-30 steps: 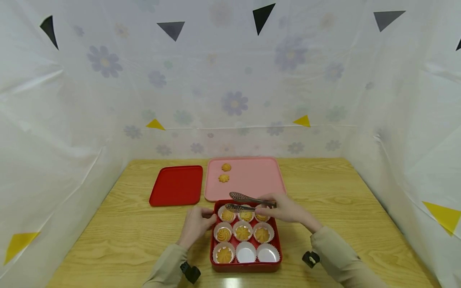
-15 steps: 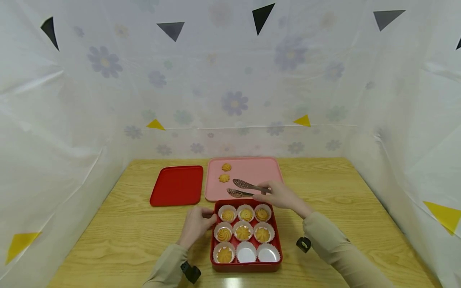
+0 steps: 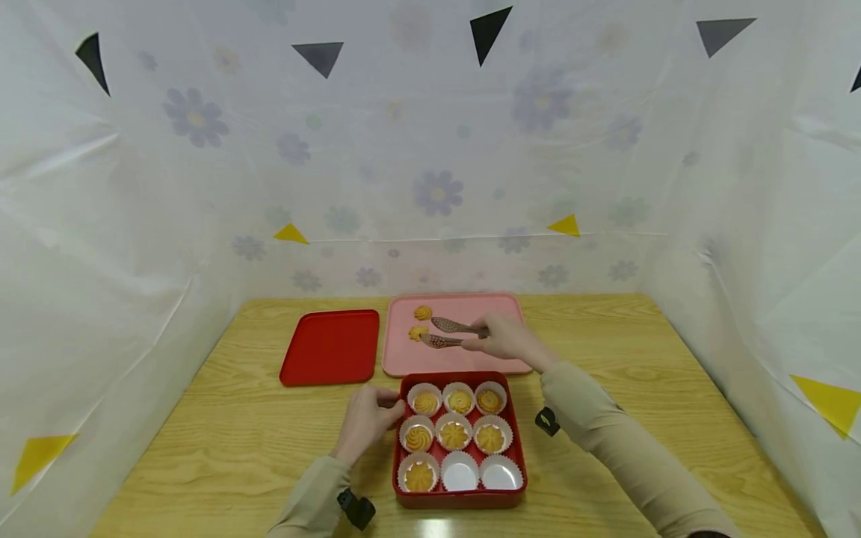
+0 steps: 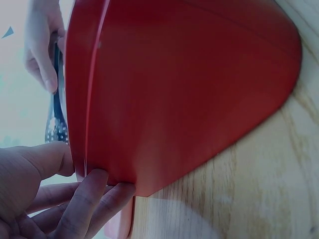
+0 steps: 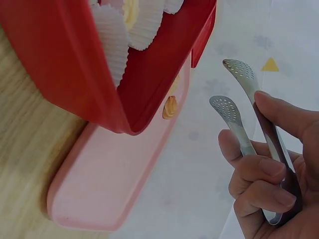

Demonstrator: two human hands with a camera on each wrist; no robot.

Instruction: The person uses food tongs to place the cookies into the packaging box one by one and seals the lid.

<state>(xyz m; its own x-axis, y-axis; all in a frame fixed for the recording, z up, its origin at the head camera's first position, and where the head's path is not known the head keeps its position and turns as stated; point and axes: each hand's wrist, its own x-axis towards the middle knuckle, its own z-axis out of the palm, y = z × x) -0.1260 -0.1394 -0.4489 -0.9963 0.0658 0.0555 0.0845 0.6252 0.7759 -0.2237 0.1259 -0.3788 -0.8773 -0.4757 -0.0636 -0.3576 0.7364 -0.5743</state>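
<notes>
My right hand (image 3: 507, 340) holds metal tongs (image 5: 274, 142) with perforated tips, the two arms spread apart and nothing between them. In the head view the tongs reach over the pink tray (image 3: 471, 305), the lower tip overlapping a star-shaped cookie (image 3: 415, 332). A swirled cookie (image 3: 422, 312) lies just behind it. My left hand (image 3: 366, 422) grips the left side of the red box (image 3: 460, 501), thumb at the rim and fingers on the outer wall (image 4: 194, 94). White paper cups in three rows fill the box; several hold cookies (image 3: 454, 435), and two front ones (image 3: 460, 471) are bare inside.
A flat red tray (image 3: 329, 347) lies at the back left, beside the pink tray. Everything sits on a wood-grain table (image 3: 222, 426). A white flowered sheet (image 3: 377, 164) with triangles on it encloses the back and sides.
My right hand has carried the spread tongs from above the box's back row away to the cookies on the pink tray. The left hand and the box have stayed in place.
</notes>
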